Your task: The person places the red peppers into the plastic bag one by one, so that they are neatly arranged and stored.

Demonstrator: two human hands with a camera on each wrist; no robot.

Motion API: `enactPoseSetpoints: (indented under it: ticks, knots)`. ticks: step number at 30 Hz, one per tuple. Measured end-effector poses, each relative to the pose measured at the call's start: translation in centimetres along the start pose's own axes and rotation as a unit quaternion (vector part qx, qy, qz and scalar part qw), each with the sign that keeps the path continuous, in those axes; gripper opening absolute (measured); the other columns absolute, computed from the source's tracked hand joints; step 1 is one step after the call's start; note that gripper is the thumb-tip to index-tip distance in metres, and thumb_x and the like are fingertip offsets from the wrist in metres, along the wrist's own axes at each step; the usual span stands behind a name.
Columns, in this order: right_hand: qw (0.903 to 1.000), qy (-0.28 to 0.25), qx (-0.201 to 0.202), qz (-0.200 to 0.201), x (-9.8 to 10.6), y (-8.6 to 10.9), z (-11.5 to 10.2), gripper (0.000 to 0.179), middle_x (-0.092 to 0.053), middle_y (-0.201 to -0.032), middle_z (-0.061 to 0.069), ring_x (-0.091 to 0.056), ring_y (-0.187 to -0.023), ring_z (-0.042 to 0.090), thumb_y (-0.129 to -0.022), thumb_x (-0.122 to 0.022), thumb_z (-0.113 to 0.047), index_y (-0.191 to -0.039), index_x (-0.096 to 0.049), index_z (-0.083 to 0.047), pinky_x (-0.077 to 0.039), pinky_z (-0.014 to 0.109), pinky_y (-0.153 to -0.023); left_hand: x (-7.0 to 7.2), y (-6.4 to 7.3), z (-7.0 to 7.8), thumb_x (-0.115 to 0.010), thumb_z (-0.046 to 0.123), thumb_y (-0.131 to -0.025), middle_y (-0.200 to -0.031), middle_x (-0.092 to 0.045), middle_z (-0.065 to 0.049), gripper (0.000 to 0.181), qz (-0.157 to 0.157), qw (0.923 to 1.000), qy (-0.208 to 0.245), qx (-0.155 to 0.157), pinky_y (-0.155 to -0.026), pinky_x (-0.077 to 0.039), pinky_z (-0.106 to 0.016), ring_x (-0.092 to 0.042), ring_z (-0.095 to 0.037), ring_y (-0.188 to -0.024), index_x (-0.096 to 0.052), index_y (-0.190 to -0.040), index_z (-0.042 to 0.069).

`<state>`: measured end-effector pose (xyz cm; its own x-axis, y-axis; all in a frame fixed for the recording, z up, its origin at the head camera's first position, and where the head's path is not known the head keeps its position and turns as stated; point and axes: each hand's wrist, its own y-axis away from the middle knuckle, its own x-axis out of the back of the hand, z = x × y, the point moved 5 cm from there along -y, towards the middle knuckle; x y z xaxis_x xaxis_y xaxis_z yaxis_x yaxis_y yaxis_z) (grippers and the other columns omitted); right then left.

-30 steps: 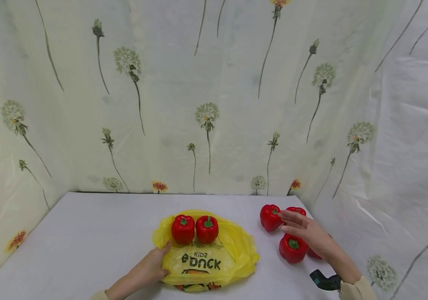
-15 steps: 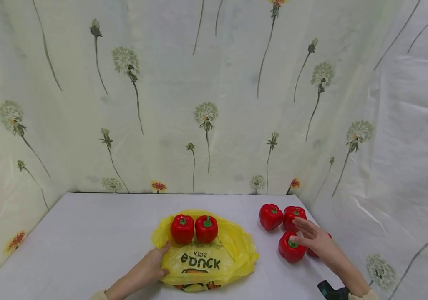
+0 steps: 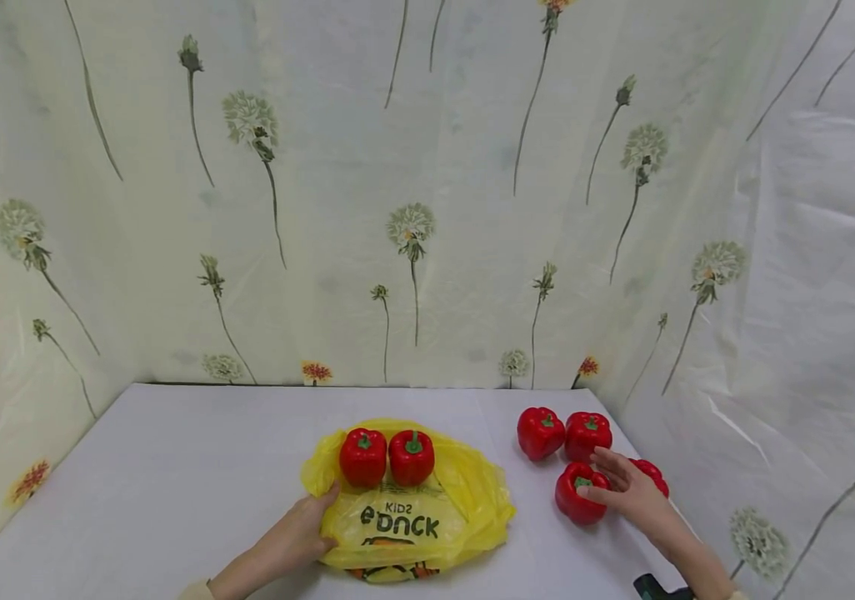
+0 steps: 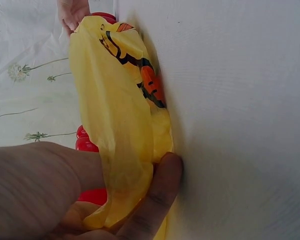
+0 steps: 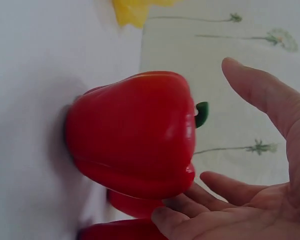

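Note:
A yellow plastic bag (image 3: 465, 533) with printed lettering lies on the table. Two red bell peppers, a left one (image 3: 358, 468) and a right one (image 3: 411, 471), sit at its far side. My left hand (image 3: 294, 533) grips the bag's left edge; in the left wrist view a finger (image 4: 157, 195) lies along the outside of the plastic. On the right, my right hand (image 3: 639, 498) spreads beside and over the front red bell pepper (image 3: 574, 507). In the right wrist view the thumb stands apart from that pepper (image 5: 135, 135), and the other fingers reach along its far side.
Three more red bell peppers stand around the right hand: one at the back left (image 3: 538, 435), one behind (image 3: 585, 432), and one at the right (image 3: 654, 477), partly hidden. A floral curtain (image 3: 322, 208) hangs behind and beside the white table (image 3: 195, 475).
My right hand has moved from the back peppers toward me and down to the front one, uncovering the back peppers. My left hand and the bag stay in place.

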<state>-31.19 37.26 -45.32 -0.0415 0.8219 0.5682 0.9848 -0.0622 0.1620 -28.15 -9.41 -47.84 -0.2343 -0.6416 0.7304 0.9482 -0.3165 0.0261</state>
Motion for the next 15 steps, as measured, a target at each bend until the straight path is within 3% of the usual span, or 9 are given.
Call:
enactPoseSetpoints:
  ticks: [15]
  knots:
    - [0.9965, 0.061, -0.057, 0.002, -1.5, -0.7, 2.2, 0.116, -0.029, -0.142, 0.033, -0.026, -0.128, 0.055, -0.066, -0.084, -0.048, -0.149, -0.018, 0.0, -0.054, 0.055, -0.086, -0.1, -0.1, 0.0, -0.075, -0.004, -0.073, -0.142, -0.04, -0.036, 0.077, -0.001, 1.0, -0.006, 0.005, -0.099, -0.044, -0.056, -0.05, -0.04, -0.123, -0.037, -0.139, -0.015]
